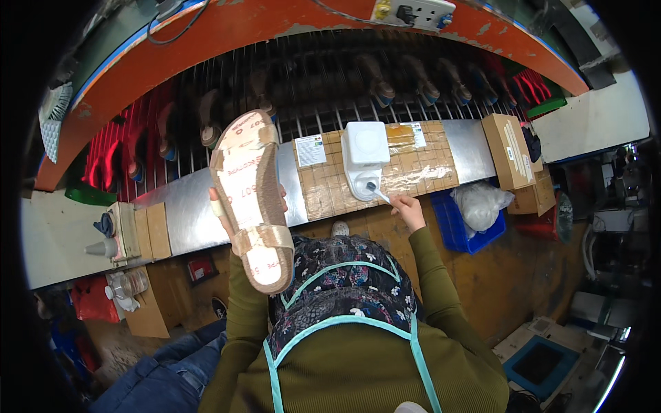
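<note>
My left hand (222, 206) holds a tan sandal (249, 196) up with its sole facing me; straps wrap over the sole's edge near the toe and the heel. My right hand (408, 206) grips a small white brush (379, 194). The brush tip reaches into the round opening at the front of a white plastic container (365, 158). That container stands on a tape-covered cardboard pad (323, 182) on the metal bench (186, 213). Green sleeves cover both forearms, and a floral apron with teal trim (344, 296) lies below.
A rack of dark rods (310, 82) behind the bench carries several shoes. Brown cartons (513, 155) sit at the right, with a blue bin holding a plastic bag (478, 206). A power strip (413, 12) lies on the orange frame. Bottles (124, 286) stand at lower left.
</note>
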Demonstrator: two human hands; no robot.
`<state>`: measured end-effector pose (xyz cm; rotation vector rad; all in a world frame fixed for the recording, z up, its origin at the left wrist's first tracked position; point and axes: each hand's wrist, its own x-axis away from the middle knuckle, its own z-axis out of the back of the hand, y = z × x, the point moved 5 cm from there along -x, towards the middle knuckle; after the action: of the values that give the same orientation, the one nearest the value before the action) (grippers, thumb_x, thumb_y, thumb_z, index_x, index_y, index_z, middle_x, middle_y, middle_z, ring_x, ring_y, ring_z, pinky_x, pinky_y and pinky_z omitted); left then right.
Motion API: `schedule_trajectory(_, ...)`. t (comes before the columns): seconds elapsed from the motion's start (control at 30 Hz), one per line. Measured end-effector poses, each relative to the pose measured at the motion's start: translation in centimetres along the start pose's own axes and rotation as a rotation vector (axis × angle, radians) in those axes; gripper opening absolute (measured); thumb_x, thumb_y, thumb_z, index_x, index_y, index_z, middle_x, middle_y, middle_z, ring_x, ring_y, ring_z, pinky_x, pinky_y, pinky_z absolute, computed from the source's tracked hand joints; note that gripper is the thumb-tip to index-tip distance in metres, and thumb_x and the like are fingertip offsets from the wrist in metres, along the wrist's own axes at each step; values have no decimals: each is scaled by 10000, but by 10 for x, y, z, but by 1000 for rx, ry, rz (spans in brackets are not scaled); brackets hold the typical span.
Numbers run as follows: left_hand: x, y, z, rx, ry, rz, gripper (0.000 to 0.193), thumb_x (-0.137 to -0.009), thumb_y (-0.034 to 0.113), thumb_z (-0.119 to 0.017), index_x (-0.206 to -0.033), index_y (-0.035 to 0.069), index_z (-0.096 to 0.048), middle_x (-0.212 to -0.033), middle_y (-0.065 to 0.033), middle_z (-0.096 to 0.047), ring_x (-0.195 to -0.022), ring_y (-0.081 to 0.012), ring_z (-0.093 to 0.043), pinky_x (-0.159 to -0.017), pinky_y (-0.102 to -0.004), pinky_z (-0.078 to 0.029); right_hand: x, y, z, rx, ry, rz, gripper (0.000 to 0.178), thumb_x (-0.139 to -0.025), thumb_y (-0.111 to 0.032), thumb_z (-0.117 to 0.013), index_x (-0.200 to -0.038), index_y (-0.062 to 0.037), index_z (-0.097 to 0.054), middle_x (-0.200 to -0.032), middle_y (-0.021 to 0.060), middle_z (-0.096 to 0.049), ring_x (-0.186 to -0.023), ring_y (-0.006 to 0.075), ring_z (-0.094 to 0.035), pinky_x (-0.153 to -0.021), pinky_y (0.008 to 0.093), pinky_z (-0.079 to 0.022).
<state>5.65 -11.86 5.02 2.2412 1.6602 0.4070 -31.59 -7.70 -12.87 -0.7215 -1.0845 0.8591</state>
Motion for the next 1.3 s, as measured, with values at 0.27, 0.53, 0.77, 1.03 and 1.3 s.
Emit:
schedule_trajectory(0.27, -15, -7, 55, -495, 205, 35, 750, -969, 625, -428, -1407, 17, -430, -1281, -132, -601, -1101, -183, -620, -920, -328, -544, 24, -7, -11, -405, -48, 39, 111, -901, -108, -701, -980, -29, -696, -797, 48, -685, -747, 118, -627, -703, 251, -485)
schedule_trajectory(0.53, -38, -19, 0, -691, 46, -48, 784, -925, 634, -498, -1349, -26, -485, -1241, -130, -591, -1087, -170, -583, -947, -304, -462, 131, -265, -16, 76, 435, 975, 166, -802, 2, -758, -967, -13, -738, -980, 80, -616, -833, 173, -610, -723, 278, -497)
schedule_trajectory(0.77, -22, -23, -46, -755, -40, -195, 943, -844, 682, -576, -1380, -80, -430, -1236, -171, -583, -1114, -211, -582, -947, -331, -470, 132, -273, -43, -81, 87, 963, 150, -829, -15, -749, -978, -20, -752, -1021, 62, -564, -749, 91, -574, -631, 216, -461)
schedule_trajectory(1.03, -17, -25, -63, -995, 11, -399, 889, -824, 637, -634, -1301, -102, -508, -1032, -192, -681, -952, -221, -659, -847, -321, -493, 112, -287, -33, 6, 79, 1018, 154, -818, -42, -764, -972, -39, -760, -989, 51, -564, -711, 83, -552, -609, 218, -441)
schedule_trajectory(1.3, -26, -32, -61, -1039, 28, -453, 876, -811, 631, -651, -1279, -99, -528, -973, -172, -696, -880, -220, -682, -807, -316, -509, 94, -308, -17, 114, 160, 1120, 184, -772, -98, -806, -952, -91, -774, -1010, 34, -587, -703, 91, -557, -774, 266, -380)
